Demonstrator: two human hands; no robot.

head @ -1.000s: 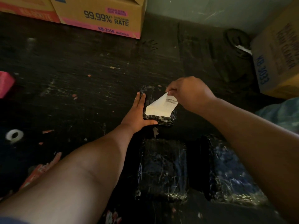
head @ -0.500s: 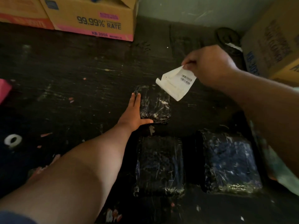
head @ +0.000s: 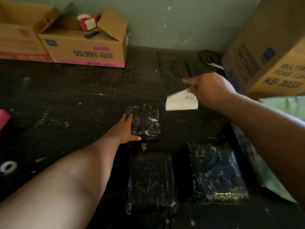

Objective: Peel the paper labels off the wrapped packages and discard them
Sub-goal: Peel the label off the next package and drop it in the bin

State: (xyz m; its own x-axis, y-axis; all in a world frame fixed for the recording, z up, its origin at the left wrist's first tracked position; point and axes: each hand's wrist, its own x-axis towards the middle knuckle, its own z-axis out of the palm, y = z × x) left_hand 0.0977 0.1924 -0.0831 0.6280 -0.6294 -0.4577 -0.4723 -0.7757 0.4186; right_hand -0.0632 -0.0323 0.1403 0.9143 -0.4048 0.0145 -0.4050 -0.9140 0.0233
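The paper label (head: pixel 181 101), peeled free, hangs in the air from the right hand (head: pixel 209 90), which pinches its upper edge above the dark floor (head: pixel 82 100). The left hand (head: pixel 127 128) lies flat, fingers straight, against the left side of the small wrapped package (head: pixel 146 122). Two larger wrapped packages (head: pixel 151 182) (head: pixel 216 172) sit side by side nearer the person. An open cardboard box (head: pixel 85 50) stands against the wall at the far left; another box (head: pixel 270 52) stands just behind the right hand. A tape roll (head: pixel 7 166) lies at the left edge.
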